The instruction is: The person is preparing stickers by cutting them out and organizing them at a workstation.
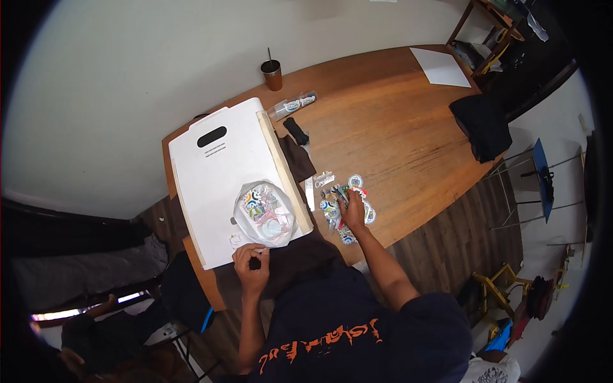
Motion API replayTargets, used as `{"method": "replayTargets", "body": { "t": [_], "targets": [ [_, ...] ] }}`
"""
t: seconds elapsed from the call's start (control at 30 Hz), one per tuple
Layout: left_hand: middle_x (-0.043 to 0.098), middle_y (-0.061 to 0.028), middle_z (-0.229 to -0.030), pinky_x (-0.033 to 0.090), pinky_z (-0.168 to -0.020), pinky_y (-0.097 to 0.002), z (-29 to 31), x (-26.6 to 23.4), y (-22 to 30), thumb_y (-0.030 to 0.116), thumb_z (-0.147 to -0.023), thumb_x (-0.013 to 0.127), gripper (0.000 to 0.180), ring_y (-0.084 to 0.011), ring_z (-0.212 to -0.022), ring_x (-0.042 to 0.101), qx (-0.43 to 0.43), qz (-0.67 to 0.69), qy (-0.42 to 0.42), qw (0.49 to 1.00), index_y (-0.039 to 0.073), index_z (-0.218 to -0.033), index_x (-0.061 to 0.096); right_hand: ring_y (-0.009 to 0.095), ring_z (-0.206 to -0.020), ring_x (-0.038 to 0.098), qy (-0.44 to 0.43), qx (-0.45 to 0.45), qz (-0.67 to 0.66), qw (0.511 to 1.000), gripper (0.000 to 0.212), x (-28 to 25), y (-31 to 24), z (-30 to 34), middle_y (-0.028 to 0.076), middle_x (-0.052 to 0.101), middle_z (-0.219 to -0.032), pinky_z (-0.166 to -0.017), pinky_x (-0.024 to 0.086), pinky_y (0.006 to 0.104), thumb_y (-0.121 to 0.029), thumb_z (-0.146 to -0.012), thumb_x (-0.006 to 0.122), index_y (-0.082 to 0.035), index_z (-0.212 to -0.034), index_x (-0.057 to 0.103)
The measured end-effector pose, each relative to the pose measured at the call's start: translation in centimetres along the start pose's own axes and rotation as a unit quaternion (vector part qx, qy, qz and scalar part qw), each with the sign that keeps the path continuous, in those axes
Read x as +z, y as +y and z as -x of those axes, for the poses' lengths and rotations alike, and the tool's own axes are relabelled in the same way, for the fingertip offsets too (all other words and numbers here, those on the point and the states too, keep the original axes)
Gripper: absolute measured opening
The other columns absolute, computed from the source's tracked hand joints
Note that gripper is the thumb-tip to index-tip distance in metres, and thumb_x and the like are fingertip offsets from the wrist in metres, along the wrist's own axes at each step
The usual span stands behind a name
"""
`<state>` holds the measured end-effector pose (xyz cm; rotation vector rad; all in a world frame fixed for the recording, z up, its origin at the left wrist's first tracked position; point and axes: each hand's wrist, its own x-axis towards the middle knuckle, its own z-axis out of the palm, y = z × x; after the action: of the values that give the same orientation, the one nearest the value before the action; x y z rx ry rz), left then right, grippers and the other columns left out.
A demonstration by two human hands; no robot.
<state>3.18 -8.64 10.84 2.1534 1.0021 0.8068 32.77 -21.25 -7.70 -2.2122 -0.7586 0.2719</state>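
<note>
A clear plastic bag [290, 225] with colourful stickers [262, 207] inside lies on the near part of a white board [230, 169]. My left hand [251, 271] is at the board's near edge, just below the bag. Its thumb and forefinger close into a ring; what they pinch, if anything, is too small to tell. On the wooden table to the right lies a loose pile of cut-out stickers [348, 235], mostly blue, white and orange. My right hand [353, 212] reaches over this pile, fingers bent together among the pieces. Its fingertips cover what they grip.
Beyond the board stand a brown tumbler [272, 76] with a straw and a lying clear bottle [295, 105]. A black pouch [295, 131] and dark cloth [295, 159] lie beside the board. Farther right on the wooden table [377, 115] are a white sheet [440, 67] and a black bundle [481, 127].
</note>
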Motion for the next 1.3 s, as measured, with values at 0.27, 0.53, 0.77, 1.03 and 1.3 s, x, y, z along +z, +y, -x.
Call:
{"method": "replayTargets", "body": {
  "t": [0.27,0.53,0.77,1.03,1.3],
  "targets": [
    [0.070,-0.0044,-0.089,0.041,-0.088,-0.0353,0.7,0.0,0.8,0.005,-0.080,0.076,0.013,-0.0239,-0.090,0.063,-0.002,-0.020,-0.009,1.000,0.008,-0.079,0.063,0.038,-0.103,0.058,0.013,0.006,0.067,0.998,0.032,2.1,-0.2,-0.8,0.017,0.059,-0.107,-0.086,0.046,0.0494,-0.019,-0.081,0.074,-0.006,-0.108,0.064],
    [0.070,-0.0042,-0.090,0.041,-0.089,-0.0358,1.8,0.3,-0.1,0.007,-0.082,0.076,0.011,-0.0233,-0.091,0.063,-0.027,-0.020,0.000,0.999,0.008,-0.085,0.065,0.043,-0.144,0.024,-0.089,0.029,0.223,0.970,0.080,1.8,0.0,1.1,0.016,0.030,-0.158,-0.117,0.014,0.0622,-0.049,-0.082,0.070,-0.018,-0.150,0.041],
    [0.060,-0.0139,-0.120,0.042,-0.095,-0.0386,3.7,0.7,-1.7,0.007,-0.083,0.074,0.028,-0.0299,-0.110,0.058,-0.069,-0.029,0.044,0.996,0.005,-0.108,0.064,0.042,-0.136,0.037,0.077,-0.065,0.059,0.993,0.048,0.7,-2.7,1.5,0.020,0.045,-0.143,-0.112,0.026,0.0549,-0.018,-0.085,0.070,-0.006,-0.129,0.056],
    [0.049,-0.0188,-0.137,0.038,-0.109,-0.0414,2.0,2.6,-3.5,0.009,-0.093,0.064,0.045,-0.0342,-0.133,0.045,-0.094,0.007,-0.010,0.996,0.006,-0.137,0.056,0.043,-0.142,0.031,-0.072,-0.189,-0.042,0.978,0.053,0.4,-11.8,4.3,0.023,0.037,-0.152,-0.116,0.022,0.0544,-0.031,-0.093,0.063,-0.002,-0.136,0.055],
    [0.048,-0.0169,-0.137,0.039,-0.107,-0.0325,-0.2,6.7,-1.6,-0.010,-0.089,0.057,0.053,-0.0287,-0.131,0.049,-0.152,0.268,-0.016,0.951,0.001,-0.141,0.051,0.040,-0.145,0.030,-0.136,-0.158,-0.163,0.964,0.057,-0.7,-15.2,4.3,0.023,0.041,-0.150,-0.119,0.022,0.0487,-0.013,-0.091,0.065,0.002,-0.143,0.045]
  ]
}}
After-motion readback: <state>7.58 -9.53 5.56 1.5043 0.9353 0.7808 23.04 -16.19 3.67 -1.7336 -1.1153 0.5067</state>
